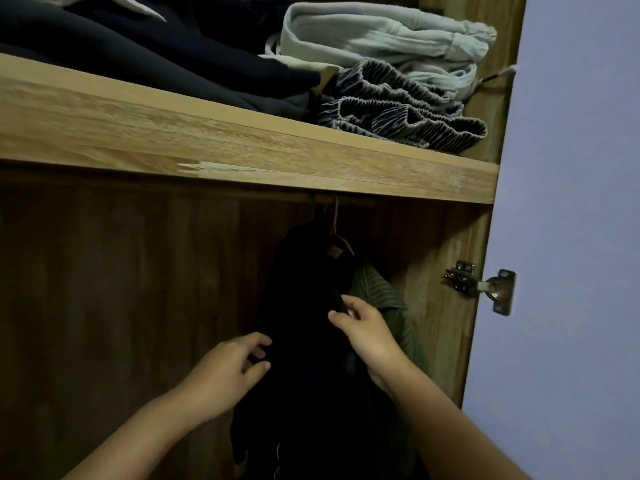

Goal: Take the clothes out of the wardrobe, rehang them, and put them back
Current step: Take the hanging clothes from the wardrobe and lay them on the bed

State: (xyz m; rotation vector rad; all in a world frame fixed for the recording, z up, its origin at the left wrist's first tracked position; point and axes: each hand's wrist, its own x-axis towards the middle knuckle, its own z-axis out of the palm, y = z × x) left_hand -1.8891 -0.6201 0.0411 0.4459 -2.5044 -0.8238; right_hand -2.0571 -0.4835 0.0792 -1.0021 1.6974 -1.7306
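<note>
Wardrobe, hanging section: two hands at a dark garment on the rail.

Left hand (228,368), fingers loosely curled at the cloth's left edge, grip not determinable; black garment (304,341) hangs from a hanger (341,237) under the wooden shelf (242,143); right hand (363,327) pinches a fold near its front; green striped garment (381,289) hangs just behind. Risk: tugging the cloth downward may slip it off the hanger or drag the neighbour along.
</note>
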